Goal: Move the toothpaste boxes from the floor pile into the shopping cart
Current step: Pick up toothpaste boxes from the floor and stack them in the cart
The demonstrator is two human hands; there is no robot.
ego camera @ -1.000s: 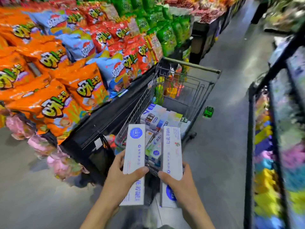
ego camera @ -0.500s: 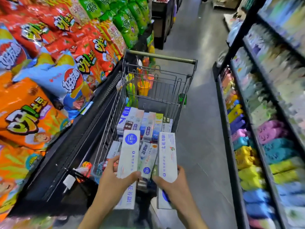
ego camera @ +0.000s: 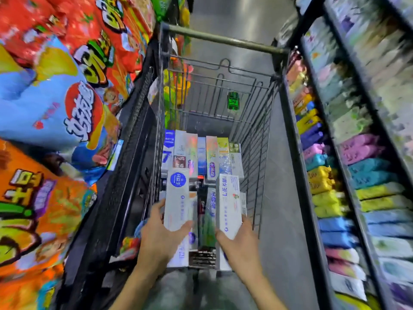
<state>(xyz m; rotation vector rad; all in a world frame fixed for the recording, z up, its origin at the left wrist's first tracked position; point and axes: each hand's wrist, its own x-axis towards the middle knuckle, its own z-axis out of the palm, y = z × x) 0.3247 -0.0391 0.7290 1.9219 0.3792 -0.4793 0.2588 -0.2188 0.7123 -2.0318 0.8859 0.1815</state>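
The head view looks steeply down, close over the shopping cart (ego camera: 214, 90) in an aisle.

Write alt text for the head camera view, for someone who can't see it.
A person holds one white toothpaste box in each hand, left hand and right hand, over a wire shopping cart with more toothpaste boxes lined up inside. Snack bags fill the left shelf.

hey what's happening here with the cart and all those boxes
A person is loading toothpaste boxes into a shopping cart in a store aisle. The left hand holds a white box with a blue circle, and the right hand holds another white box, both over the near end of the cart. A row of boxes already lies inside.
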